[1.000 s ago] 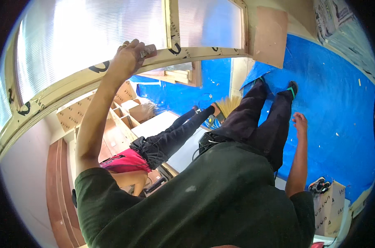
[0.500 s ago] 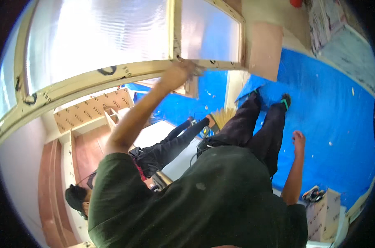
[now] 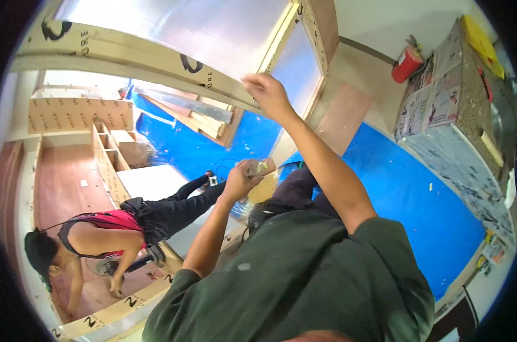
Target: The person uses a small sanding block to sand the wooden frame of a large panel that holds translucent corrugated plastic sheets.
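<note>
My left hand (image 3: 239,185) is closed round a small tan and grey block (image 3: 260,167), which may be a sanding block; I cannot make it out for certain. It is held in front of my body, below the rail. Up at the pale wooden rail (image 3: 138,61) of a large frame, my right hand (image 3: 267,94) has its fingers loosely stretched over the rail's edge; whether they touch it I cannot tell. Ribbed translucent panels (image 3: 224,28) fill the frame, and dark marks are printed along its wood.
At the left a co-worker (image 3: 107,231) bends over a wooden cabinet carcass (image 3: 64,182), holding a power tool. Blue sheeting (image 3: 406,199) covers the floor. Boards (image 3: 204,122) lie beyond the frame. A red fire extinguisher (image 3: 407,64) and a paper-covered counter (image 3: 432,97) stand at the right.
My left hand has left the rail and come down toward my body with the block. My right hand has risen from my side to the rail. The view has swung.
</note>
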The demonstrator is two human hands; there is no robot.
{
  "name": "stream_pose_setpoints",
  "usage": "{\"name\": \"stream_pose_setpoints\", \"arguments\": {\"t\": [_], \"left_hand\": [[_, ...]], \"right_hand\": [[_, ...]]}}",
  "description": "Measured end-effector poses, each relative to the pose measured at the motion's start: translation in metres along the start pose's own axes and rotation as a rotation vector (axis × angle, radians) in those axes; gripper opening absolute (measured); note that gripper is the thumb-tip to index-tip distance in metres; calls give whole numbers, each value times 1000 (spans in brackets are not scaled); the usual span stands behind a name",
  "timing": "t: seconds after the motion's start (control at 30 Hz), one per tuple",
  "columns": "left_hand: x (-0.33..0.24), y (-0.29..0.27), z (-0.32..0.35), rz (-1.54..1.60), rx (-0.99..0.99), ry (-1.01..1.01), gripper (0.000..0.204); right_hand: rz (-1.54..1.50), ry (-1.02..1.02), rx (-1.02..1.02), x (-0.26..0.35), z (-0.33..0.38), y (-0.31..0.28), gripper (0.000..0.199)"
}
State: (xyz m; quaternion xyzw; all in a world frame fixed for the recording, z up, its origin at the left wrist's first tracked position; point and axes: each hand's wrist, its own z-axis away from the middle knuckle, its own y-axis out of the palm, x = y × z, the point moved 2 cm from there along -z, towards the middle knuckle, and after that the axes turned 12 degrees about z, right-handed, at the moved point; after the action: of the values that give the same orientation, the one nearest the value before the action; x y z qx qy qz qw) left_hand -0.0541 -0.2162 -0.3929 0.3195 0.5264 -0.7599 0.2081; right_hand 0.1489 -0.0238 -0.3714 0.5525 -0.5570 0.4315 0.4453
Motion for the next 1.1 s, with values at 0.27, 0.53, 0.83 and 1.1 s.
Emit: {"name": "stream_pose_setpoints", "arguments": {"t": [0.27, 0.53, 0.83, 1.1], "left_hand": [[77, -16, 21, 126, -113, -140, 55], [93, -30, -10, 196, -43, -111, 57], [89, -44, -44, 189, 19, -9, 57], [71, -42, -57, 244, 26, 35, 56]], "right_hand": [[-333, -12, 114, 29, -77, 57, 18], [-323, 170, 171, -21, -74, 52, 15], [-332, 200, 145, -18, -60, 51, 14], [260, -189, 185, 61, -43, 45, 85]]}}
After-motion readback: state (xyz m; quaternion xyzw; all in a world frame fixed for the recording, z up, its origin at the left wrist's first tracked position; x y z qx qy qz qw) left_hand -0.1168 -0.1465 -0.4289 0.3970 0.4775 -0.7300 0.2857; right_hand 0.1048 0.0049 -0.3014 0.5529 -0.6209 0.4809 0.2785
